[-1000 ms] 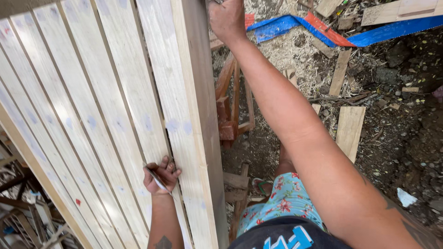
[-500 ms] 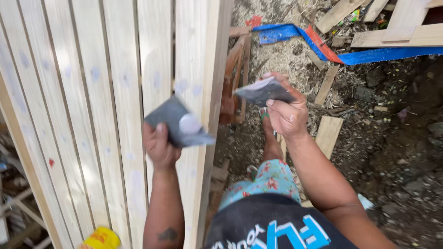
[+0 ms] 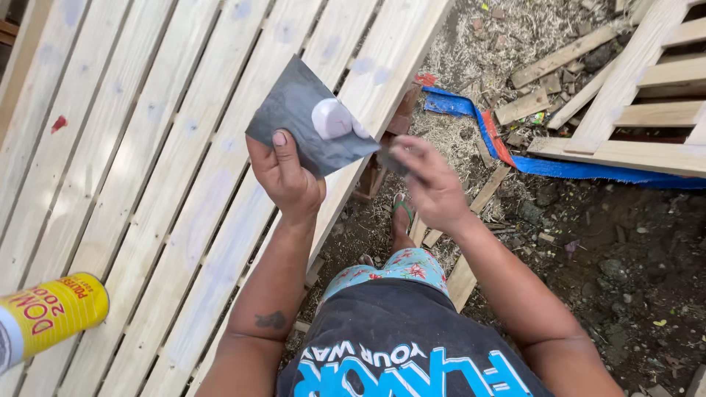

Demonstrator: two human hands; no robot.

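The left hand [image 3: 288,180] holds a dark grey sheet of sandpaper [image 3: 309,117] up in front of the person, its grip pinching the sheet's lower corner, with the thumb laid flat across the face and the fingers curled behind. A pale blob of putty or filler [image 3: 332,117] sits on the upper part of the sheet, near its right edge. The right hand [image 3: 430,184] is just beside the sheet's right corner, blurred; its fingers are bent around a small dark scrap [image 3: 390,160], but whether that grip is truly pressed on it cannot be told. Behind both hands lies a big panel of pale wooden slats [image 3: 169,147], set side by side with narrow gaps and running slantwise across the left of the view; faint bluish patches and one small red mark show on the boards. A yellow can [image 3: 51,315] pokes in at the lower left, over the slats. Below the hands are the person's dark printed shirt [image 3: 397,360], flowered shorts [image 3: 401,266] and a foot in a green sandal [image 3: 401,213] on bare dirt [image 3: 625,250]. Offcuts of wood [image 3: 562,55], a blue and red strip [image 3: 507,147] and another slatted frame [image 3: 647,95] lie on the ground to the right.
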